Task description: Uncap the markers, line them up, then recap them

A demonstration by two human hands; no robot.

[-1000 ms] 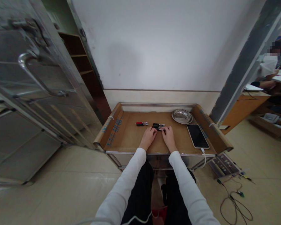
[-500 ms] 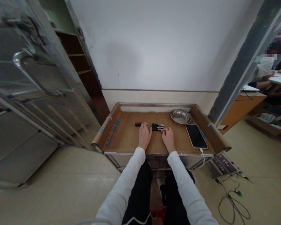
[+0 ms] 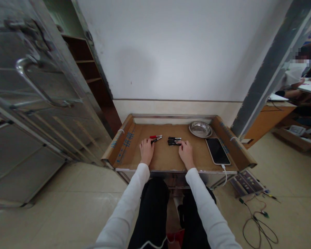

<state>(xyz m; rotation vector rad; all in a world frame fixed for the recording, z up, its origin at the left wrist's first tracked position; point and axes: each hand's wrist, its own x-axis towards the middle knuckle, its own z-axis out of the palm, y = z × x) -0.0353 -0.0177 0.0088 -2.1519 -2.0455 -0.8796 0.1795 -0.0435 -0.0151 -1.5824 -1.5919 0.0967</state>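
Note:
My left hand (image 3: 146, 152) rests low over the cardboard, its fingers closed at the lower left end of a black marker pen (image 3: 157, 139). That pen lies tilted, just below a red marker pen (image 3: 155, 136). Across from it, several black marker pens (image 3: 174, 138) lie side by side in a small group. My right hand (image 3: 186, 153) is at the right end of this group, thumb and fingertips pinched on the nearest black pen; part of that pen is hidden by the fingers.
A cardboard-lined cart top (image 3: 134, 157) with raised sides carries a shiny metal bowl (image 3: 200, 129) at the back right and a phone (image 3: 218, 151) with a white cable. A metal door (image 3: 41, 83) stands left. Cables (image 3: 259, 224) lie on the floor; a person sits far right.
My left hand has moved left from beside the black group to the red and black pair. The black pen there has turned to a slant. My right hand has barely moved.

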